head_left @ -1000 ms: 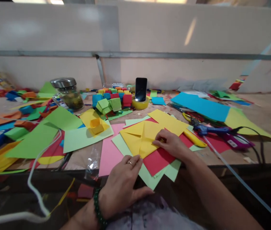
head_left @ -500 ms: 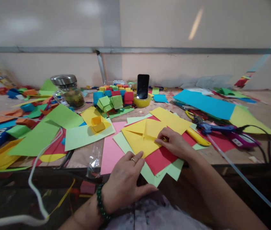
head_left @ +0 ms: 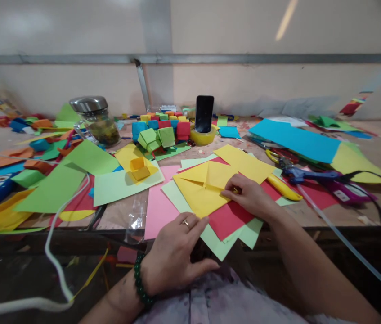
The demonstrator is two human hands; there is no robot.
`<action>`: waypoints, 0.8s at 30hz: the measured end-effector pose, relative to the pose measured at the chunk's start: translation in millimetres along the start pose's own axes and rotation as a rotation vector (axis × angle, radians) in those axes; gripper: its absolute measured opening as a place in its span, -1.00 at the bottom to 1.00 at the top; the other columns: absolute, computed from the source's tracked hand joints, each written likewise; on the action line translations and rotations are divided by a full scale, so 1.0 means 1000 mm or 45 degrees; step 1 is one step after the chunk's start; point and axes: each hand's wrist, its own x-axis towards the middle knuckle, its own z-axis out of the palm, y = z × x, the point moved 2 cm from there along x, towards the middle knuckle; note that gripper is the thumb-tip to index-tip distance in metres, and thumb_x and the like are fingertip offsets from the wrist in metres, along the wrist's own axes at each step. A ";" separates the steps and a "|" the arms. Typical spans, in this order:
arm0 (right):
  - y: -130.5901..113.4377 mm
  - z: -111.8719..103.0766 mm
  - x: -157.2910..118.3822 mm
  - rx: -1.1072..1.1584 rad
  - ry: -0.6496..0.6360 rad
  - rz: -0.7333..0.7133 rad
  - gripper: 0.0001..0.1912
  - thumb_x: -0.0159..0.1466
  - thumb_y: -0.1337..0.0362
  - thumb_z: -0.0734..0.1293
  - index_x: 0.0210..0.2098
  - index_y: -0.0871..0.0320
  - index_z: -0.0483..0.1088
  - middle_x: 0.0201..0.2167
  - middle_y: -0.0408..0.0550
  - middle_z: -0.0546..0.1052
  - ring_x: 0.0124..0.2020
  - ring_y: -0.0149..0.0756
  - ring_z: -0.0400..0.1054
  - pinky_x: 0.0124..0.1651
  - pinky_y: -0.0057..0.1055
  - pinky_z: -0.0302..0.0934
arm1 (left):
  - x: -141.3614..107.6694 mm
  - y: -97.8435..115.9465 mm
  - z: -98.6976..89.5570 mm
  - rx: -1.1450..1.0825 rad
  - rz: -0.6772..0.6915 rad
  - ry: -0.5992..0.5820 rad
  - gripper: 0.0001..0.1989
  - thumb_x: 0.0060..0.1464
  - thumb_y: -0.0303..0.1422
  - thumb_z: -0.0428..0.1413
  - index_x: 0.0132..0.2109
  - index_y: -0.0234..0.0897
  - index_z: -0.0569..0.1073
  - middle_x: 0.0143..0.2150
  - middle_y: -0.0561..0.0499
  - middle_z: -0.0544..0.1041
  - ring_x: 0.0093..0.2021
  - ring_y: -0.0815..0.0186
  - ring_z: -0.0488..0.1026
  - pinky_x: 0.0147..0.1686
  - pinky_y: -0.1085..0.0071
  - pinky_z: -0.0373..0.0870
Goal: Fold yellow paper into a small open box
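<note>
A folded yellow paper square (head_left: pixel 201 197) with creased flaps lies tilted on a stack of a red sheet (head_left: pixel 229 222) and pale green sheets (head_left: pixel 220 245). My right hand (head_left: pixel 251 194) has its fingers curled in a pinch at the right edge of the yellow paper. Palm down at the table's front edge, my left hand (head_left: pixel 176 252) has its thumb spread away and its fingertips by the paper's lower corner. It grips nothing. Behind the folded piece is another yellow sheet (head_left: pixel 244 163), and a pink sheet (head_left: pixel 158 211) lies to the left.
Folded paper cubes (head_left: pixel 159 135) are piled at the back, beside a phone (head_left: pixel 204 113) propped on a tape roll (head_left: pixel 202 137). A glass jar (head_left: pixel 100 128) stands left. On the right lie a yellow cutter (head_left: pixel 284 188) and a blue glue gun (head_left: pixel 311 174). A white cable (head_left: pixel 52 252) hangs front left.
The view has shifted slightly, so the table sits a little differently in the picture. Both hands stay nearly where they were around the folded yellow paper.
</note>
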 end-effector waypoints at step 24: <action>-0.001 0.000 0.000 0.009 0.006 -0.001 -0.79 0.21 0.16 0.35 -0.49 0.10 0.33 -0.44 -0.09 0.43 -0.42 -0.30 0.32 -0.38 -0.38 0.18 | 0.000 0.001 0.002 0.010 -0.065 0.084 -0.46 0.12 -0.06 0.12 0.06 -0.43 0.37 0.07 -0.27 0.42 0.10 0.01 0.30 0.07 0.06 0.39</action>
